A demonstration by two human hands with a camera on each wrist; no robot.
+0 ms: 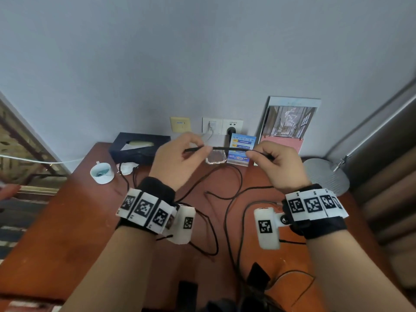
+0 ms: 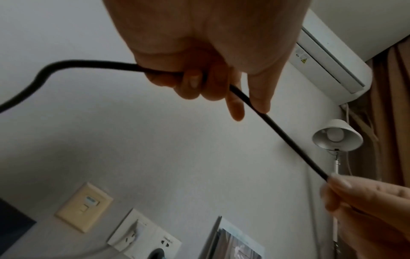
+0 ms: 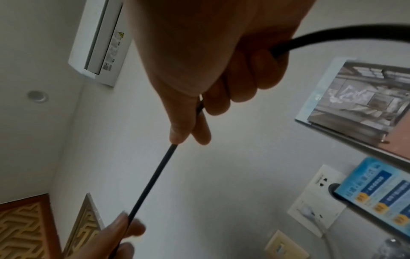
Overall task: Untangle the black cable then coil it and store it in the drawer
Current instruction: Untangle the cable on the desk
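Head view shows both hands raised above the reddish-brown worktop (image 1: 67,221), a short straight run of the black cable (image 1: 228,148) stretched level between them. The left hand (image 1: 177,161) has its grip closed on the cable, pinching it between thumb and forefinger; the left wrist view shows the other fingers (image 2: 193,84) curled round it too, with the cable running in from the left in a bend. The right hand (image 1: 281,165) likewise has its grip closed, thumb and forefinger pinching the cable, and in the right wrist view the remaining fingers (image 3: 255,70) wrap the cable where it leaves to the right. Below the hands, the rest of the cable lies in loose, crossing loops on the worktop. Toward the wall stand a dark tissue box (image 1: 139,147), a white cup (image 1: 101,173) and a blue card (image 1: 240,149).
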